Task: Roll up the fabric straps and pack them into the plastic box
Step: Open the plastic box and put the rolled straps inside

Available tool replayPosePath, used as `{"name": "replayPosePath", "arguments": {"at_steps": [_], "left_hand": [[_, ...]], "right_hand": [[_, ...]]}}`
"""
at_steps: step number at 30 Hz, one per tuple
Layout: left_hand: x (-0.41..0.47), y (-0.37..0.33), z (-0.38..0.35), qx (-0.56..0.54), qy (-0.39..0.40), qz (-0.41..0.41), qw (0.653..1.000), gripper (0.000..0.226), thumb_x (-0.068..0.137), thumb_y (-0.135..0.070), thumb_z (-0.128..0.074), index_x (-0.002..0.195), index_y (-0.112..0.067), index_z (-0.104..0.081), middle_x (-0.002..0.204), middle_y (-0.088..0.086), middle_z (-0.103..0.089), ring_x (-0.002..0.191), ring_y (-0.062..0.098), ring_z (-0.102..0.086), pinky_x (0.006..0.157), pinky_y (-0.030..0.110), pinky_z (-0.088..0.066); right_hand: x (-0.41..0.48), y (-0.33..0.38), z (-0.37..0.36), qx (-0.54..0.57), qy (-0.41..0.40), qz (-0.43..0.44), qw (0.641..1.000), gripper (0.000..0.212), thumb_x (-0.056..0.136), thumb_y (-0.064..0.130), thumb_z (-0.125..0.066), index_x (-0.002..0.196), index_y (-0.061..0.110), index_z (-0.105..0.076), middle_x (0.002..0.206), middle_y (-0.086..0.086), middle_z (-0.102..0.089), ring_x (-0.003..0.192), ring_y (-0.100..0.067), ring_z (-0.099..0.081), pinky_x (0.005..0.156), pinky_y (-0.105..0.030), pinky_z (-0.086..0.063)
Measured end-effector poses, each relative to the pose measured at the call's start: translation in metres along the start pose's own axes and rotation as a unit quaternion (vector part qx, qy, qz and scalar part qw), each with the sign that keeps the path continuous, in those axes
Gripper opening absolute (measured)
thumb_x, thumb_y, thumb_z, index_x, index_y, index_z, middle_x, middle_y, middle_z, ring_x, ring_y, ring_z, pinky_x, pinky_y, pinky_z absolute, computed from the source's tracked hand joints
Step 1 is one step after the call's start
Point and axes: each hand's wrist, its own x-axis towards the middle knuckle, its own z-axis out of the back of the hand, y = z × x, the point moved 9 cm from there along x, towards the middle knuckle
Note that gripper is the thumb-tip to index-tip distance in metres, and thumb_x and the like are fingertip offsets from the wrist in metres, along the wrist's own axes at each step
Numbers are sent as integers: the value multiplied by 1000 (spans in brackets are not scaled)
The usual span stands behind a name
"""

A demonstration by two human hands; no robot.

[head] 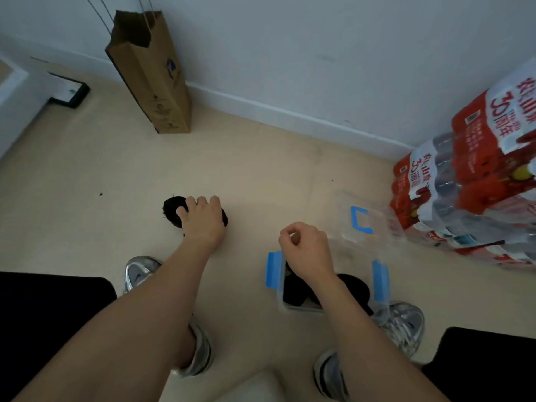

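Observation:
A rolled black fabric strap [171, 211] lies on the beige floor ahead of me. My left hand [203, 220] reaches over it, fingers curled down around the roll. The clear plastic box [281, 297] with blue clips stands on the floor between my feet, and dark rolled straps [352, 287] lie inside it. Above the box's far end hovers my right hand [307, 249], fingers curled into a loose fist with nothing visible in it. The box's clear lid [361, 220] with a blue clip lies on the floor beyond the box.
A tall brown paper bag [153, 74] leans against the wall at the back. Shrink-wrapped packs of water bottles [470, 184] are stacked at the right. A black-framed item [69, 92] lies at the far left. My silver shoes [403, 326] flank the box.

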Motion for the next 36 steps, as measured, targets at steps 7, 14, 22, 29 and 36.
{"name": "replayPosePath", "arguments": {"at_steps": [7,14,22,29,36], "left_hand": [[-31,-52,49,-122,-109,-88,983,46,87,-54,-64,118,-21,-65,112,5,-66,109,31,-55,91,47,-39],[-98,-127,71,-359,8,-200,912,41,71,-55,-77,98,-25,-68,84,-9,-71,78,11,-69,73,44,-62],[-137,-140,27,-187,37,-257,947,46,89,-48,-73,125,-22,-62,120,1,-54,106,24,-61,91,47,-57],[-147,-130,-14,-156,114,-279,941,90,78,-29,-93,151,-13,-45,139,1,-30,104,28,-61,98,41,-56],[-141,-131,-22,-171,138,-274,936,89,78,-29,-95,153,-13,-49,124,-8,-29,102,20,-52,100,34,-52]], "right_hand": [[-1,-1,12,14,-20,22,999,14,97,25,-66,107,30,-74,80,11,-70,76,-11,-69,77,-39,-61],[-24,6,38,-50,-37,108,992,51,84,41,-68,133,44,-55,111,11,-65,99,-18,-66,74,-41,-57],[-53,-58,62,-38,-18,41,998,38,87,31,-76,117,26,-53,101,0,-68,91,-26,-65,76,-43,-56],[-53,-93,49,-116,27,23,993,45,100,26,-75,135,26,-47,121,-11,-66,107,-36,-66,89,-51,-58],[-39,-96,12,-181,139,-9,973,63,104,23,-59,162,9,-36,140,-19,-62,125,-40,-62,98,-46,-56]]}}
